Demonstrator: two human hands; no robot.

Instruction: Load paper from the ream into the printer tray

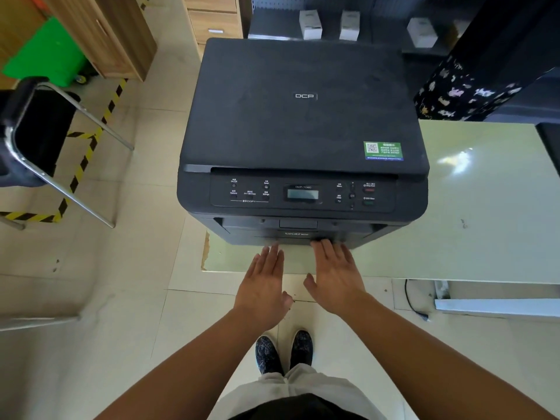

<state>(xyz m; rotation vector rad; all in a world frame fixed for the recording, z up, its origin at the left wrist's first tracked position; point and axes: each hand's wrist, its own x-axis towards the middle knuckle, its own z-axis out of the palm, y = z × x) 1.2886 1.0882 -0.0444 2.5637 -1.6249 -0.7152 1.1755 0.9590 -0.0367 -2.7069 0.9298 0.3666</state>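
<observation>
A black printer (303,116) with a control panel and small display stands at the left end of a pale green table (469,222). Its lower front, with the paper tray (297,236), faces me and looks closed. My left hand (263,286) is flat, palm down, fingers pointing at the tray front, fingertips just short of it. Flat in the same way, my right hand (336,277) has its fingertips touching the tray's lower edge. Both hands hold nothing. No ream of paper is in view.
A black chair (39,140) with chrome legs stands on the tiled floor at the left, near yellow-black floor tape (81,165). Wooden cabinets (109,34) and a green bin (45,53) are behind it. A patterned cloth (454,92) hangs at the back right. White boxes (310,25) sit on a shelf.
</observation>
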